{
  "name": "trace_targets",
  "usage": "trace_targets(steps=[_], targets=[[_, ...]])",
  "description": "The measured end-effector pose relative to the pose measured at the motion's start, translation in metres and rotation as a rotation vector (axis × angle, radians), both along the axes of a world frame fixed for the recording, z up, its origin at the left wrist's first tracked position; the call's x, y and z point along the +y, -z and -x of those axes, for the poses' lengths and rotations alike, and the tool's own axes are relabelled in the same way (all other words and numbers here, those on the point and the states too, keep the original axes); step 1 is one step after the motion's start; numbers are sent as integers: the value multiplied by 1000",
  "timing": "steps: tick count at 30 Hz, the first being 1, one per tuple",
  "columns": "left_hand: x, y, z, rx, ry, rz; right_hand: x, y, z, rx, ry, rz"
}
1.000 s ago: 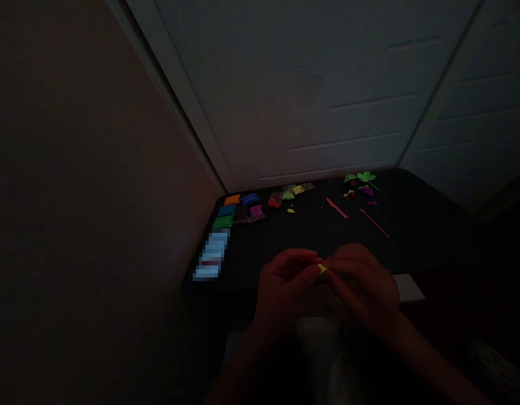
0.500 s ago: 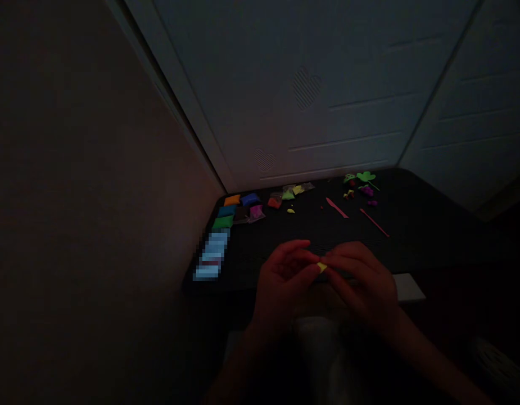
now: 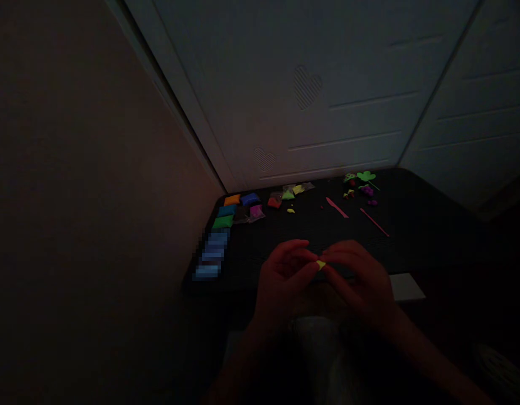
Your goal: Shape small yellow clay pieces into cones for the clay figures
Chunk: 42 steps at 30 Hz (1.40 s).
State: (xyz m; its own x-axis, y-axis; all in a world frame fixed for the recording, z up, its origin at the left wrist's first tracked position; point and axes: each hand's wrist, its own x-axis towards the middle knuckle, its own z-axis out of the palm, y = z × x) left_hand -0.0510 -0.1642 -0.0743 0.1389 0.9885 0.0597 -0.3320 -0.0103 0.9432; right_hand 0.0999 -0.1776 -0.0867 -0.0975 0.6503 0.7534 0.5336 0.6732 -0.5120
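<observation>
Between my fingertips is a small yellow piece of modelling clay (image 3: 321, 265), pinched from both sides over the near edge of the dark table (image 3: 251, 259). My left hand (image 3: 280, 281) grips it with thumb and forefinger. From the other side, my right hand (image 3: 363, 278) presses it with thumb and fingers. Farther back lie a small yellow clay bit (image 3: 290, 211), a pink modelling knife (image 3: 337, 207) and a thin pink stick tool (image 3: 374, 222). The light is dim, so the clay's exact shape is hard to make out.
Packets of coloured clay, among them an orange packet (image 3: 232, 200) and a green packet (image 3: 223, 222), lie at the table's left. Shaped pieces, including a green clover (image 3: 366, 177) and purple clay (image 3: 366, 191), are at the back right. A pale door (image 3: 251, 84) stands behind.
Both hands keep their pinch on the yellow clay. The right hand has shifted slightly left and its fingers have tilted a little. Things on the table stay put.
</observation>
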Motion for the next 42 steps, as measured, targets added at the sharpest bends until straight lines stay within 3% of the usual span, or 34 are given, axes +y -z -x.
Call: trace_targets(steps=[12, 25, 32, 34, 37, 39, 42], targets=[[4, 4, -1, -54, 15, -15, 4, 1, 3, 54, -22, 68], [9, 11, -1, 39, -22, 3, 9, 7, 3, 153, -48, 189], [23, 27, -3, 96, -24, 44, 22, 25, 5, 186, -31, 266], [30, 33, -1, 196, -58, 20, 31, 35, 4, 199, -16, 368], [45, 41, 8, 605, -180, -145, 45, 52, 0, 187, -8, 434], [57, 44, 21, 878, -293, -238, 51, 62, -4, 182, 6, 487], [80, 47, 50, 1043, -387, -227, 55, 72, -8, 193, 39, 581]])
